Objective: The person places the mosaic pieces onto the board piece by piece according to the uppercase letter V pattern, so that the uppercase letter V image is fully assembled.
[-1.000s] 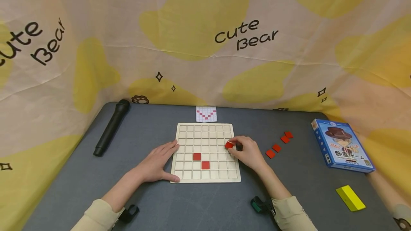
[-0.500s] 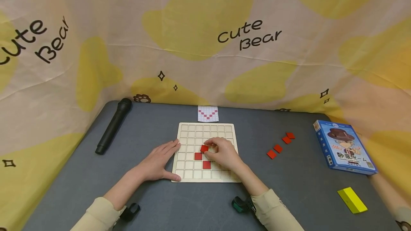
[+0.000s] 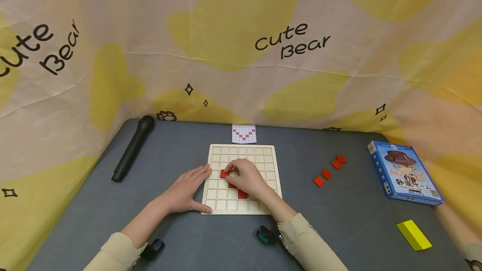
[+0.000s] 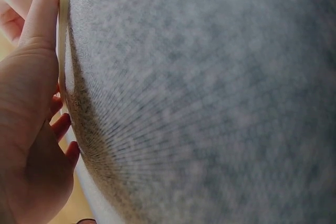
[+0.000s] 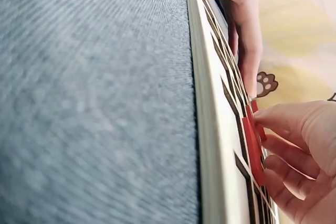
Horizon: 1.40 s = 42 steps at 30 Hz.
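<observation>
A pale grid board [image 3: 260, 158] lies on the dark table. My left hand [image 3: 183, 190] rests along the board's left side, fingers straight, with the thumb on its near left corner. Between thumb and fingertips, my right hand [image 3: 247, 180] pinches a red square tile [image 3: 224, 174] over the left part of the grid. Two more tiles sit in cells diagonally below it: one red tile [image 3: 231, 185] is partly covered by the right hand, the other tile [image 3: 242, 194] is nearer me. In the right wrist view, red tiles [image 5: 253, 148] show beside the right fingertips.
Several loose red tiles [image 3: 326, 174] lie right of the board. Behind it stands a pattern card [image 3: 244, 134] with a pink V. A black microphone [image 3: 133, 147] lies at left; a blue game box [image 3: 406, 172] and a yellow block [image 3: 414, 235] are at right.
My right hand has carried the red tile leftward from the board's right edge to the left part of the grid. The left hand has stayed in place on the board.
</observation>
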Motion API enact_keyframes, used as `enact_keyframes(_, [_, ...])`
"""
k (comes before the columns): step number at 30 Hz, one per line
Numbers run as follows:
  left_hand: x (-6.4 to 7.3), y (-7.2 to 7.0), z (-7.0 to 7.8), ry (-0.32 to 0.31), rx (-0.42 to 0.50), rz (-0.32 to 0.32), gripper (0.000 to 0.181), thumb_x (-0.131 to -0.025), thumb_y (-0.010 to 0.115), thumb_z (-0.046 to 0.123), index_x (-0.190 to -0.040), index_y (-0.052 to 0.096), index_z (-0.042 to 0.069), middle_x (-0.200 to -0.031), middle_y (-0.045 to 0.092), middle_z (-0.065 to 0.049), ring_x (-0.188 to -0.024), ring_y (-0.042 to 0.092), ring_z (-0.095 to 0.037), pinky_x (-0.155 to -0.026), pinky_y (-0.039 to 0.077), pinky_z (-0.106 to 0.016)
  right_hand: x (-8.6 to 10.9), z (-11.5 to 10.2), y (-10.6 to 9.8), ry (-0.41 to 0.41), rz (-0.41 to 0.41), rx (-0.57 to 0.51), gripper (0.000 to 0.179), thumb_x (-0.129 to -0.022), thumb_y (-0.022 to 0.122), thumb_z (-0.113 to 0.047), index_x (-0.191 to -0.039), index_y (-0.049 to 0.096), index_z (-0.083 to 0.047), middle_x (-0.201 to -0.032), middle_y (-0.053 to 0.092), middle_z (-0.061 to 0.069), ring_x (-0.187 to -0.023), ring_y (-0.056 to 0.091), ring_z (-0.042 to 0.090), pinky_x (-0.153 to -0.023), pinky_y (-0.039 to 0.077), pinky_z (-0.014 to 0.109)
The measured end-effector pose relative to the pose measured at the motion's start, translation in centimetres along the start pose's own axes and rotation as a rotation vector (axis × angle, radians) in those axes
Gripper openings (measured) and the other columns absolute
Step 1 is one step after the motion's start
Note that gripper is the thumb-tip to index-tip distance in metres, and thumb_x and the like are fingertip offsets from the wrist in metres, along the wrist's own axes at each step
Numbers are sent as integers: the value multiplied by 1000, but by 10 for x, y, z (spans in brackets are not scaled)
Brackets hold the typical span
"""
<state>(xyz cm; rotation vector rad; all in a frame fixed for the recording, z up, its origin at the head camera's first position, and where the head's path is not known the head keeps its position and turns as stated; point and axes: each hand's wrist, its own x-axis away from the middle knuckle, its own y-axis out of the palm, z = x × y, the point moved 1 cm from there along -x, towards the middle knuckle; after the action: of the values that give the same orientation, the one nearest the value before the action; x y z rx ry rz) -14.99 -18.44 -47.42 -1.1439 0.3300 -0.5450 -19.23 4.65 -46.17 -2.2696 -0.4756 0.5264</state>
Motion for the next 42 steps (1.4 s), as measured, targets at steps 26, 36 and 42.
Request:
enact_keyframes(26, [0, 0, 1, -20, 4, -7, 119, -67, 67, 78, -153, 30, 4, -159, 24, -12, -143, 26, -34, -111, 24, -55, 21, 18, -21, 35, 78, -78, 17, -85, 74, -13, -102, 74, -13, -106, 69, -5, -100, 58, 15, -87, 46, 35])
enact_keyframes(36, [2, 0, 2, -1, 6, 23, 118, -68, 68, 76, -152, 32, 3, -158, 26, -13, -142, 27, -35, -110, 25, -56, 58, 52, -65, 78, 184, 3, 20, -82, 79, -12, -102, 75, -12, -102, 69, 0, -81, 54, 20, -67, 43, 32])
enact_keyframes(42, [2, 0, 2, 5, -1, 25, 119, -67, 68, 77, -152, 32, 3, -158, 26, -13, -142, 27, -35, -109, 26, -56, 82, 72, -88, 118, 217, 90, 21, -81, 79, -11, -102, 74, -12, -103, 69, 2, -83, 54, 20, -69, 44, 32])
